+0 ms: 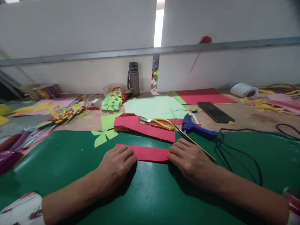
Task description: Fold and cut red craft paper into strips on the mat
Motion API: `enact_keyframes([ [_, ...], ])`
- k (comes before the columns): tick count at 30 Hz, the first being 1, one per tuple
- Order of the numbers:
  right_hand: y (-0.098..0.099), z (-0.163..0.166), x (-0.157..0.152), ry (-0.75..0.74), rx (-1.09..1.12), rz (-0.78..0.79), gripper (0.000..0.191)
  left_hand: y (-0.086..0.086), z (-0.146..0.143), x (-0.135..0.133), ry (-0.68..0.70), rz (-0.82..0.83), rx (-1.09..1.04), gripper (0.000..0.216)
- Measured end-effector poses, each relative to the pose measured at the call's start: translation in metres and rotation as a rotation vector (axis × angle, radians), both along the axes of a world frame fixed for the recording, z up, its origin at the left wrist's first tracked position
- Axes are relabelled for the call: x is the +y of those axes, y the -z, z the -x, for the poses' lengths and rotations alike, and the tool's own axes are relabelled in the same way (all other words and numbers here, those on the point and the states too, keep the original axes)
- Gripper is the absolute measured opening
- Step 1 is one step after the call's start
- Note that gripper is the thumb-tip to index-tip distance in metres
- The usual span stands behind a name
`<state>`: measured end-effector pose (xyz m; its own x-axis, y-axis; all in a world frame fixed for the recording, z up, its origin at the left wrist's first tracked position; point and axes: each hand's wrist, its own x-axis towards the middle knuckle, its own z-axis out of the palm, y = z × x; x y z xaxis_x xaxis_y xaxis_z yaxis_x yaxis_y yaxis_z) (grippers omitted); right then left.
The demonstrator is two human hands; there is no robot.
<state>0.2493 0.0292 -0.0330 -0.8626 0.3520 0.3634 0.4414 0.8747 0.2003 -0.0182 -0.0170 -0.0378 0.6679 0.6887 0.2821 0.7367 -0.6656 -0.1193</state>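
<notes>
A folded red paper strip (150,153) lies flat on the green mat (150,187). My left hand (116,167) rests knuckles up on the strip's left end, fingers curled down onto it. My right hand (187,157) presses the right end in the same way. Both hands pin the strip against the mat. Just behind it lies a larger red paper piece (142,126), with yellow-handled scissors (159,122) lying on it.
A blue glue gun (198,128) with a black cord (239,156) lies right of the scissors beside a thin stick (197,144). Behind are light green sheets (154,106), a black phone (215,112), a grey bottle (133,79), paper scraps and a white roll (243,90).
</notes>
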Motion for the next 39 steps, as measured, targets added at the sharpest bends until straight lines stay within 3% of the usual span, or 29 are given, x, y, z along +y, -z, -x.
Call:
enact_keyframes([
  [8,-0.001,-0.005,0.007,-0.005,0.118,0.086,0.030,0.002,-0.003,0.015,0.053,-0.053,-0.083,0.023],
  [13,0.000,0.001,-0.001,0.040,0.080,0.132,0.024,0.001,-0.004,0.010,0.085,0.004,-0.051,0.027],
  [19,0.007,0.014,-0.008,-0.023,0.146,0.190,0.028,-0.005,-0.009,0.002,0.079,0.048,-0.040,0.026],
  [23,0.008,0.015,-0.006,0.066,0.220,0.279,0.028,-0.002,-0.006,0.004,-0.002,0.113,-0.154,0.029],
  [32,0.003,0.012,-0.002,0.171,0.323,0.658,0.019,0.000,0.017,0.006,-0.139,0.348,-0.385,0.019],
  [39,-0.001,0.015,-0.003,0.251,0.289,0.670,0.023,-0.003,0.024,0.007,-0.179,0.411,-0.416,0.018],
])
